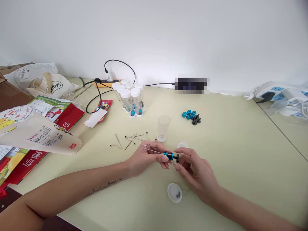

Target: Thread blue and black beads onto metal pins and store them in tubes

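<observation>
Right hand [195, 171] pinches black bead [177, 157]; left hand [146, 159] grip holds beaded wire [152, 150].

The left hand [144, 159] hides part of the wire pin [151, 149]; the black device [192, 85] is pixelated.

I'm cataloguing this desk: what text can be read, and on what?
"urmet", start unclear: oval logo on the cloth bag.
Big white characters, upside down, unreadable: red carton.
Small print and code, too small: paper bag.
Pixelated, unreadable: dark device by the wall.
</observation>
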Demonstrator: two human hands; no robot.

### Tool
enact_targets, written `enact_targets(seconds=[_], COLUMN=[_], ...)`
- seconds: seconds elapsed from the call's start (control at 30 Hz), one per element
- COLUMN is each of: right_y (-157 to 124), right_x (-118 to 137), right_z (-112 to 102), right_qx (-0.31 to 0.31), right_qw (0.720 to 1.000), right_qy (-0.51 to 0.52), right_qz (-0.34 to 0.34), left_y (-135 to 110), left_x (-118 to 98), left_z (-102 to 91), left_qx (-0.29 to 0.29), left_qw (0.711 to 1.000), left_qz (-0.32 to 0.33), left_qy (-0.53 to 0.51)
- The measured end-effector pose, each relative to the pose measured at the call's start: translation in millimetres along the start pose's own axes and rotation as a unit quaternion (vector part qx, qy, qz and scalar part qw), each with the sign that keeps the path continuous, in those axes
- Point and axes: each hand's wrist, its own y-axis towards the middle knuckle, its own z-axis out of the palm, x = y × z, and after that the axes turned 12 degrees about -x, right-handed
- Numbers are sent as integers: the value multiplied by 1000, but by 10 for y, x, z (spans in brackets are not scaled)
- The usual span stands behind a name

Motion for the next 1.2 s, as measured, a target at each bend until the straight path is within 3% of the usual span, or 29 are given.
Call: enact_targets(seconds=[1.2], right_y=[5], right_x=[13], right_z=[0], right_qx=[-2], right_qw=[1000], right_qy=[-24], right_qz=[-3], left_y=[-11], left_x=[-2], left_z=[6], left_qx=[0], left_qw=[1000], left_qz=[-3], left_qy=[6])
